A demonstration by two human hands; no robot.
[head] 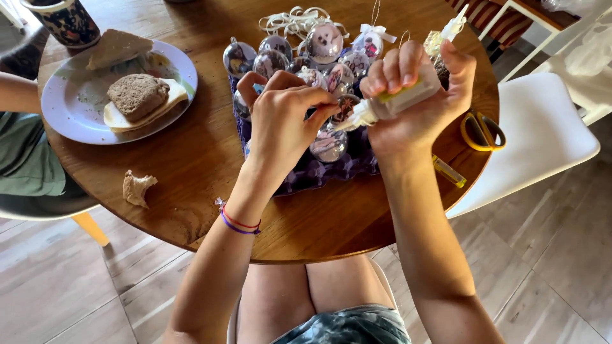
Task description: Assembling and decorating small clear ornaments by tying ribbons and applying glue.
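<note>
A small glue bottle [398, 102] is gripped in the right hand [417, 102], the fingers curled tightly round its body and the thumb pressed along its far side; its nozzle is pointed left, toward the left hand [284, 124]. The left hand's fingertips are drawn together in a pinch just at the nozzle tip, though what is pinched is too small to be made out, possibly a loop or cap of an ornament. Both hands are held above a purple tray [319, 172] on the round wooden table [210, 165], in which clear ball ornaments [328, 143] with pictures inside are seated. A heap of white ribbon [296, 20] is seen at the tray's far end. Yellow-handled scissors [482, 130] are laid at the table's right edge. To the left, a plate [73, 105] with bread and cheese is set, with a patterned mug [64, 20] beyond it and a torn bread piece [136, 187] nearer.
</note>
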